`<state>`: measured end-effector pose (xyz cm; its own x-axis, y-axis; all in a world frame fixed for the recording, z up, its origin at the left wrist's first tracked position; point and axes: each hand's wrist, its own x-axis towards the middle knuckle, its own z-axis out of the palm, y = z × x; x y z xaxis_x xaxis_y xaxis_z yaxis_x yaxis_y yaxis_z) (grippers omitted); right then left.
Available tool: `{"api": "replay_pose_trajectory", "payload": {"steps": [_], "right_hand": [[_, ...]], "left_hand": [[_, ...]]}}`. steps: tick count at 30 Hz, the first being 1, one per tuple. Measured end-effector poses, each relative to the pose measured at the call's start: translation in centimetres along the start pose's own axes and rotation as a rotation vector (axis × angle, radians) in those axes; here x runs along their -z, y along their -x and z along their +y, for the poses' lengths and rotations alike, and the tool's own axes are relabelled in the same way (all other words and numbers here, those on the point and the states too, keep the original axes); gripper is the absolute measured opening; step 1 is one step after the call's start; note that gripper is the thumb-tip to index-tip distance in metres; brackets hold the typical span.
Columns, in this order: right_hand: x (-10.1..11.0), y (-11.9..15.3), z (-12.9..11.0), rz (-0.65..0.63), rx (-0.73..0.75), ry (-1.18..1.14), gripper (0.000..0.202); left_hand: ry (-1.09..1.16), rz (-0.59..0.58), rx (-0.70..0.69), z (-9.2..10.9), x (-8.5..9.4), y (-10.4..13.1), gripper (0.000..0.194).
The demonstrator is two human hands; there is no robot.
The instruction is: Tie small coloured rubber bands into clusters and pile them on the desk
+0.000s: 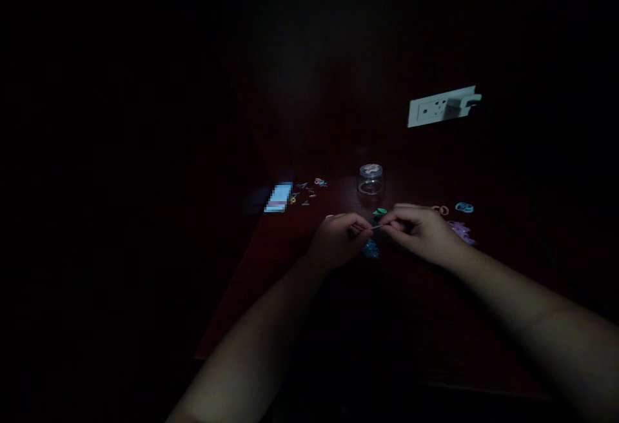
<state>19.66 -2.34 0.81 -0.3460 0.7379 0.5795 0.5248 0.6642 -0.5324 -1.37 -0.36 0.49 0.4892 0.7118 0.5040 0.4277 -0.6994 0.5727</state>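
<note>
Between my two hands, over the dark red table, is a small thin pale piece. My left hand pinches its left end between thumb and finger. The right end sits in the pinch of my right hand. Just beyond the fingertips lies a green item, and a small blue glittery pile shows beneath them. A purple pile is beside my right wrist, with blue bands and orange-pink bands behind it.
A clear round jar with a lid stands behind my hands. At the left edge lies a lit phone, with small scattered pieces and a pink band near it. On the wall is a white socket with a plug. The surroundings are very dark.
</note>
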Motion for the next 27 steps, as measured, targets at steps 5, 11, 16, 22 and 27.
{"api": "replay_pose_trajectory", "payload": {"steps": [5,11,16,22,27], "right_hand": [[0.10,-0.02,-0.11,-0.009,-0.007,0.002,0.016],[0.09,0.01,0.10,-0.014,-0.005,0.002,0.017],[0.06,-0.10,-0.11,-0.024,0.006,0.009,0.015],[-0.08,-0.07,-0.31,-0.058,0.019,-0.013,0.016],[0.07,-0.01,-0.35,-0.043,0.006,-0.019,0.016]], "left_hand": [[-0.013,0.003,0.003,0.11,0.13,-0.07,0.005],[-0.005,-0.001,-0.019,0.20,0.30,-0.07,0.005],[0.000,-0.002,-0.031,0.04,0.13,0.02,0.014],[-0.031,-0.035,-0.007,0.06,0.12,0.03,0.008],[-0.025,-0.024,-0.018,0.26,0.34,0.04,0.007]]}}
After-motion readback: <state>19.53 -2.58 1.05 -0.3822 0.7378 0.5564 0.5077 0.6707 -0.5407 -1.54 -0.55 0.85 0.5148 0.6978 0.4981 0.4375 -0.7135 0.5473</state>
